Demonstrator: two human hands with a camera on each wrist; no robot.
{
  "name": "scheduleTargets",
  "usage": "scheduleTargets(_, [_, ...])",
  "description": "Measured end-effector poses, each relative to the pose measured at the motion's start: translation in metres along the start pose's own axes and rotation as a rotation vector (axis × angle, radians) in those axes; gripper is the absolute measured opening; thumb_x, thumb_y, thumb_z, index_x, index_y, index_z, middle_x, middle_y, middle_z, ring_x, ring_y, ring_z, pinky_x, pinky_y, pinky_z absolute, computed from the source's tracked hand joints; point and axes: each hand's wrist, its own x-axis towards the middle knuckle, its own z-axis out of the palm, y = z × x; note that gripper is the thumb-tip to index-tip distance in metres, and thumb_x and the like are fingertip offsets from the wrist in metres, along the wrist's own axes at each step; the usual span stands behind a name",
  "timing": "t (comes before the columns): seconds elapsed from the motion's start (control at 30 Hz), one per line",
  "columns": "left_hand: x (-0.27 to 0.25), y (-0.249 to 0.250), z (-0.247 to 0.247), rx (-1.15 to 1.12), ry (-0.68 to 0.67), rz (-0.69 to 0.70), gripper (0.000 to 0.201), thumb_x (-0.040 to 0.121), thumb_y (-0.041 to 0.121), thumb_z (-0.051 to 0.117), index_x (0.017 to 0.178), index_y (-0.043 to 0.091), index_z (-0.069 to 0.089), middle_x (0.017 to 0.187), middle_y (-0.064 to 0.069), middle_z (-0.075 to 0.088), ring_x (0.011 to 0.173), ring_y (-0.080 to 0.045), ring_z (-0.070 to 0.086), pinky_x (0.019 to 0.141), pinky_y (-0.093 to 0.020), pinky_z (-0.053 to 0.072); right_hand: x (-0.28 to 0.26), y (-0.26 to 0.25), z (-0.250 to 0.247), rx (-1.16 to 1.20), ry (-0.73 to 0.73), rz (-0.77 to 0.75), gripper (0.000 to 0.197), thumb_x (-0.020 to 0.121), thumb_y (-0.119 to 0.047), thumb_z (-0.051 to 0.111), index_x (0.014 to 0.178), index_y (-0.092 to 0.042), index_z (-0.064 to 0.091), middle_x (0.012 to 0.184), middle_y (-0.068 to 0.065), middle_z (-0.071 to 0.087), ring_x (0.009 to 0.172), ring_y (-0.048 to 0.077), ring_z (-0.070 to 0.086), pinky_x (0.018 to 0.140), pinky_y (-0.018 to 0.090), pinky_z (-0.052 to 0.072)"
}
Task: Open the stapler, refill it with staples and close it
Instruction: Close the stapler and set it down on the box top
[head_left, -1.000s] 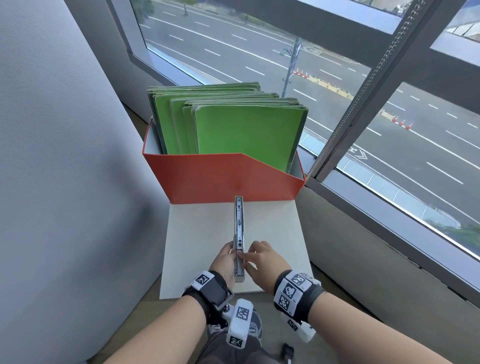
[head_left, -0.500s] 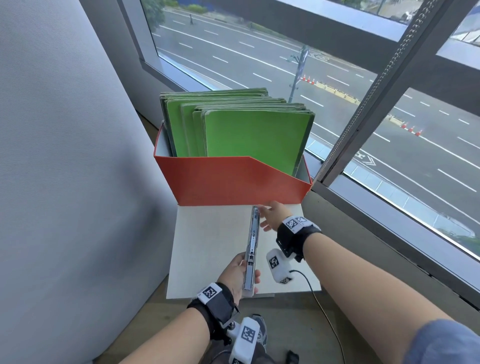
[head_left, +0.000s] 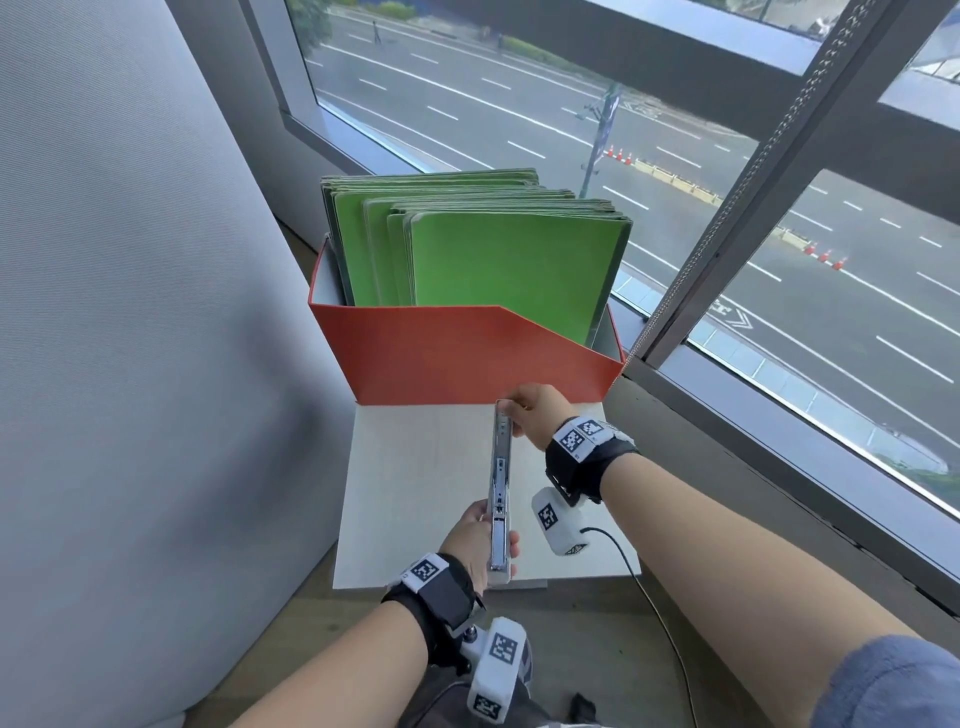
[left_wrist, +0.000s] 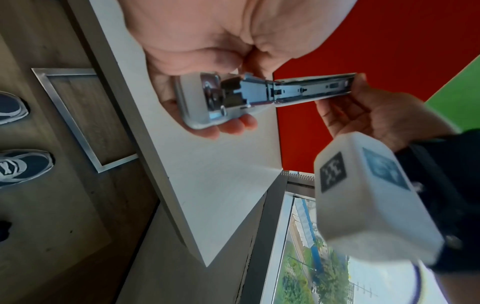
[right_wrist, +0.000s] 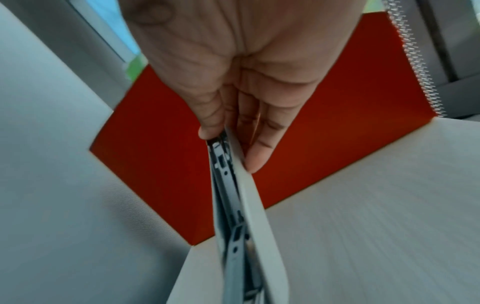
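A grey stapler (head_left: 500, 488) is swung fully open into one long line above the small white table (head_left: 415, 493). Its bare metal staple channel (left_wrist: 310, 89) faces up. My left hand (head_left: 480, 540) grips the near half, the base end (left_wrist: 200, 100), from below. My right hand (head_left: 530, 410) pinches the far tip of the lid (right_wrist: 233, 156) between thumb and fingers, close to the red box. No loose staples are visible in any view.
A red file box (head_left: 457, 358) holding several green folders (head_left: 498, 260) stands at the table's far edge. A grey partition (head_left: 130, 312) rises on the left and a window frame (head_left: 753, 395) on the right. Wooden floor (head_left: 597, 649) and a cable lie below.
My right hand has left the near end and travelled to the stapler's far tip, where it now pinches it. The left hand keeps its hold on the near end.
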Motion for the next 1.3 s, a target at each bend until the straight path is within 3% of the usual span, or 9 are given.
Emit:
scheduleTargets(0.17, [0.003,0.005,0.001,0.001,0.02,0.006,0.038,0.092,0.005,0.022,0.093,0.027,0.053,0.067,-0.011,0.055,0.056,-0.022,0.05,0.056,-0.03,0.042,-0.033,-0.007,-0.001,0.009,0.08,-0.171,0.016,0.09,-0.02,0.058,0.102,-0.013,0.065,0.087,0.0,0.066,0.081,0.017,0.061,0.075,0.03,0.049])
scheduleTargets(0.4, [0.007,0.004,0.006,-0.058,0.023,-0.032,0.035,0.095,0.015,0.023,0.112,0.025,0.052,0.072,-0.01,0.059,0.06,-0.021,0.055,0.058,-0.031,0.046,-0.084,0.01,0.007,0.068,0.072,-0.282,0.015,0.087,-0.018,0.063,0.102,-0.016,0.065,0.102,-0.001,0.069,0.094,0.01,0.063,0.084,0.025,0.056])
scheduleTargets(0.5, [0.008,0.005,0.007,-0.081,0.014,-0.024,0.03,0.096,0.02,0.028,0.106,0.021,0.056,0.07,-0.009,0.059,0.061,-0.021,0.056,0.06,-0.032,0.046,-0.1,0.021,0.015,0.017,0.061,-0.349,0.014,0.086,-0.018,0.065,0.1,-0.018,0.064,0.102,-0.003,0.062,0.091,0.01,0.061,0.083,0.023,0.056])
scheduleTargets(0.6, [0.007,0.008,0.005,-0.136,-0.018,-0.023,0.036,0.096,0.038,0.036,0.085,0.012,0.057,0.071,-0.008,0.057,0.065,-0.021,0.055,0.064,-0.033,0.045,-0.109,0.033,0.025,-0.014,0.046,-0.356,0.016,0.082,-0.017,0.068,0.098,-0.021,0.064,0.102,-0.003,0.053,0.087,0.013,0.059,0.082,0.024,0.055])
scheduleTargets(0.73, [0.01,0.011,0.001,-0.17,-0.145,-0.026,0.055,0.082,0.065,0.042,0.096,0.016,0.065,0.075,-0.007,0.066,0.066,-0.018,0.062,0.061,-0.03,0.048,-0.118,0.049,0.044,-0.041,0.011,-0.364,0.018,0.079,-0.013,0.068,0.094,-0.021,0.064,0.1,-0.001,0.049,0.081,0.015,0.057,0.079,0.03,0.054])
scheduleTargets(0.83, [0.008,0.012,0.0,-0.157,-0.172,-0.01,0.052,0.082,0.055,0.056,0.113,0.013,0.059,0.072,-0.007,0.066,0.065,-0.02,0.065,0.056,-0.029,0.049,-0.121,0.056,0.05,-0.019,-0.006,-0.321,0.018,0.079,-0.019,0.068,0.095,-0.024,0.064,0.1,-0.002,0.049,0.083,0.014,0.057,0.078,0.029,0.055])
scheduleTargets(0.97, [0.007,0.007,-0.003,-0.109,-0.154,0.104,0.035,0.084,0.039,0.06,0.109,0.016,0.054,0.083,-0.01,0.065,0.068,-0.023,0.061,0.056,-0.03,0.047,-0.122,0.06,0.052,0.204,0.057,-0.052,0.016,0.085,-0.034,0.064,0.097,-0.024,0.06,0.099,-0.001,0.059,0.083,0.012,0.062,0.074,0.028,0.056])
scheduleTargets(1.1, [0.006,0.005,-0.002,-0.118,-0.155,0.148,0.033,0.087,0.034,0.058,0.112,0.012,0.054,0.1,-0.018,0.067,0.087,-0.033,0.064,0.067,-0.038,0.05,-0.119,0.069,0.067,0.573,-0.096,0.257,0.031,0.089,-0.031,0.062,0.108,-0.007,0.055,0.104,0.02,0.065,0.07,0.019,0.066,0.072,0.034,0.059])
scheduleTargets(1.3, [0.01,0.001,-0.003,-0.125,-0.139,0.157,0.032,0.087,0.023,0.06,0.115,0.01,0.055,0.097,-0.017,0.069,0.08,-0.031,0.066,0.07,-0.04,0.057,-0.112,0.076,0.074,0.704,-0.133,0.238,0.016,0.09,-0.015,0.062,0.098,-0.002,0.06,0.093,0.017,0.068,0.072,0.022,0.07,0.072,0.035,0.06])
